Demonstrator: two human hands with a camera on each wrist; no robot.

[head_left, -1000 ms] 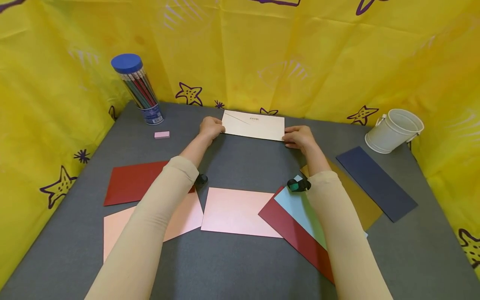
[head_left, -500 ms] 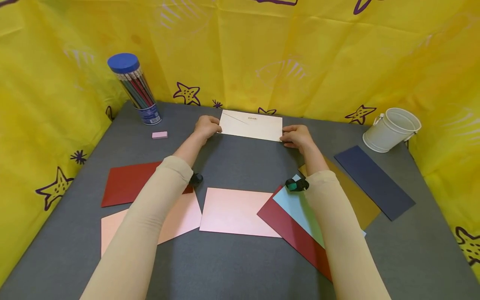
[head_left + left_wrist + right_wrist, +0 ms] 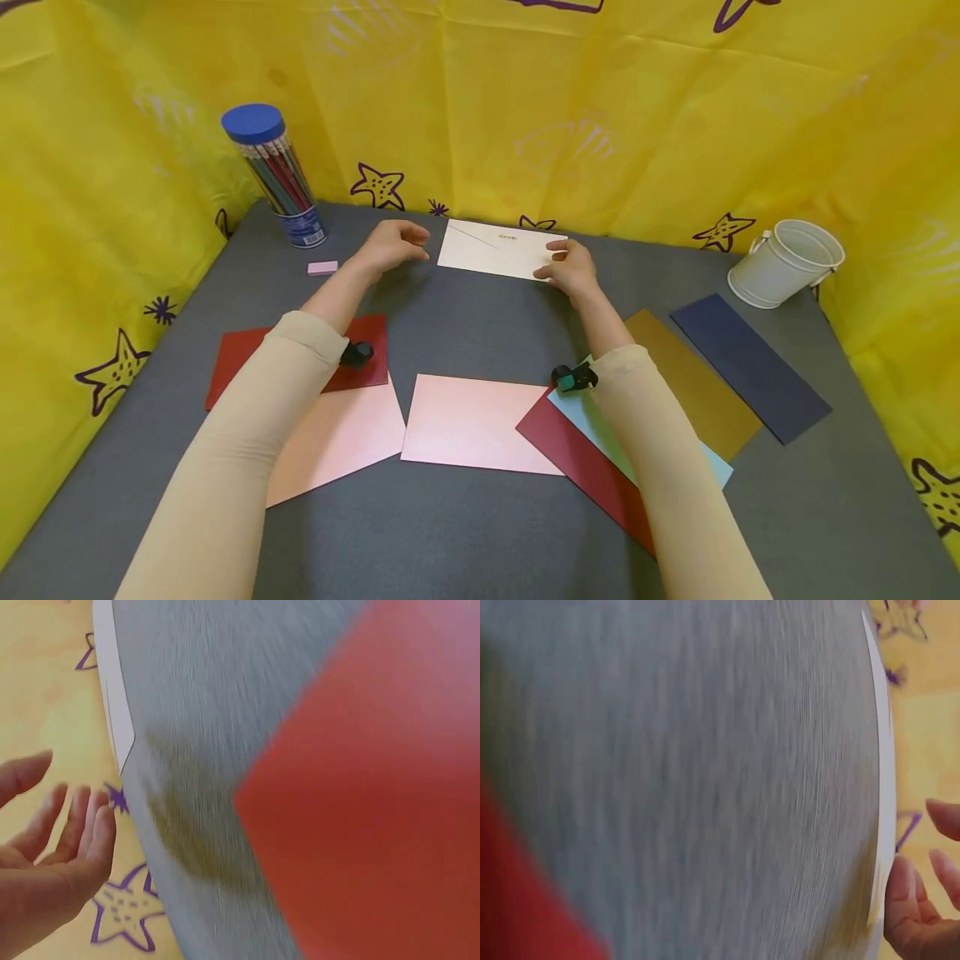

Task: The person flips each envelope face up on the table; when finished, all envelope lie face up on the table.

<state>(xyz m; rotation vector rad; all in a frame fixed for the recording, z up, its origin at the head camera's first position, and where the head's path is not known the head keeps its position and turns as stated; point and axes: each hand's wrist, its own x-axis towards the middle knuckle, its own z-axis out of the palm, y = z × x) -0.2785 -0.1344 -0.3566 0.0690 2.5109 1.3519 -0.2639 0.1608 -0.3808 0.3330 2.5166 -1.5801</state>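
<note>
A cream envelope (image 3: 480, 248) with a flap line and small print lies flat at the back of the table. My left hand (image 3: 395, 247) is off to its left, apart from it, with fingers loosely bent around nothing. Over the envelope's right end is my right hand (image 3: 572, 267), thumb and fingers spread; whether they touch the paper I cannot tell. In the left wrist view the left hand (image 3: 67, 859) holds nothing, and the envelope (image 3: 115, 690) is a thin strip. The right wrist view shows the right hand (image 3: 922, 911) beside the envelope's edge (image 3: 886, 765).
Nearer me lie red (image 3: 367, 350), peach (image 3: 337, 442), pink (image 3: 472, 423), dark red (image 3: 577, 458), light blue (image 3: 716, 467), gold (image 3: 693, 383) and navy (image 3: 750, 367) flat paper pieces. A pencil tub (image 3: 300, 225), a pink eraser (image 3: 322, 268) and a white bucket (image 3: 780, 267) stand farther back.
Both hands held the cream envelope's ends before. The left hand has let go and drawn away left; the right hand has loosened and shifted left over the envelope, which stays in place.
</note>
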